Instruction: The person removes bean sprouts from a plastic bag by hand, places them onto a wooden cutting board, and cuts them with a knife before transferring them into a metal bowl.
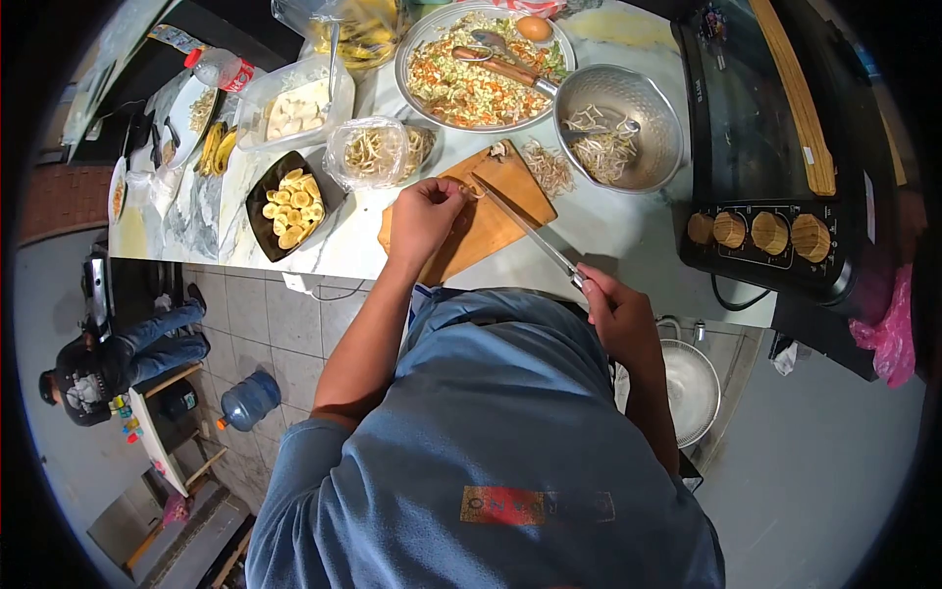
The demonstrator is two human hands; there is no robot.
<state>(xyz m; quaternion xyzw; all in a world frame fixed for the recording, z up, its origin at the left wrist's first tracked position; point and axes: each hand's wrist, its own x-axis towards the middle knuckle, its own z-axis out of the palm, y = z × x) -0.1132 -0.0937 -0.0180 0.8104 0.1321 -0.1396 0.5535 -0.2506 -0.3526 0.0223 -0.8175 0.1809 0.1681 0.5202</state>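
Note:
My left hand (424,218) is closed in a pinch over the wooden cutting board (461,245), on what look like a few bean sprouts (475,190). In my right hand (620,312) is the handle of a knife (525,225); its blade slants across the board, with the tip beside my left fingertips. Thin trimmings (548,169) lie heaped past the board's right corner. Bean sprouts (606,155) and a utensil rest in the hammered metal bowl (659,123) behind them. More sprouts fill a clear plastic container (343,162) left of the board.
A large tray (404,98) of chopped vegetables holds an egg (534,28) and a wooden-handled utensil. Left are a dark bowl (257,211) of banana slices and a tub (257,131) of white chunks. An oven (765,236) stands right. Another person (83,378) is at far left.

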